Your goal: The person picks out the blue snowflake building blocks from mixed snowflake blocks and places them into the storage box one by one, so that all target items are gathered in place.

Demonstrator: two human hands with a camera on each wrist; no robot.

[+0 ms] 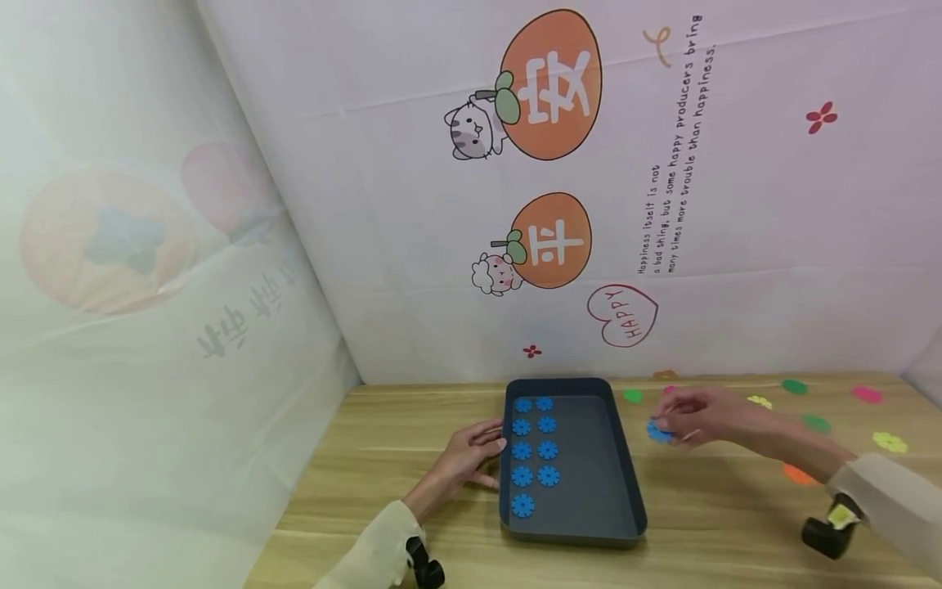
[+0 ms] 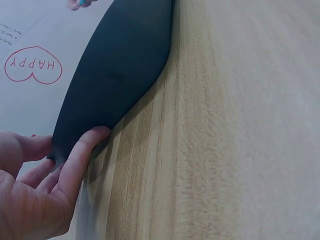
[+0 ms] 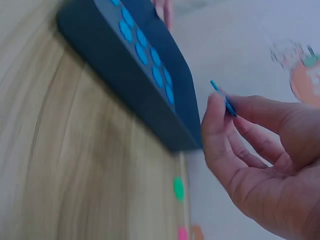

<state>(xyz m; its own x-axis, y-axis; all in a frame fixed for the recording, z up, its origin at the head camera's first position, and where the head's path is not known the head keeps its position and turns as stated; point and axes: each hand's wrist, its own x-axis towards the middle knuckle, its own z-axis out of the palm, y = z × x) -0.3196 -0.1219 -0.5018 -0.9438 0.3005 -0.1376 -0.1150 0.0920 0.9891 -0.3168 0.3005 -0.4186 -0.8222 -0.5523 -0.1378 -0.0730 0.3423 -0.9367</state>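
Observation:
A dark grey rectangular tray lies on the wooden table. Along its left side, several blue scalloped discs sit in two columns, the left column longer by one. My left hand touches the outside of the tray's left wall, its fingertips near the rim and lower edge in the left wrist view. To the right of the tray, my right hand pinches another blue scalloped disc between thumb and fingers. That disc appears edge-on in the right wrist view, above the table and apart from the tray.
Loose discs are scattered on the right of the table, among them green, pink, yellow and orange ones. A printed white cloth rises behind the table, and another sheet hangs at the left.

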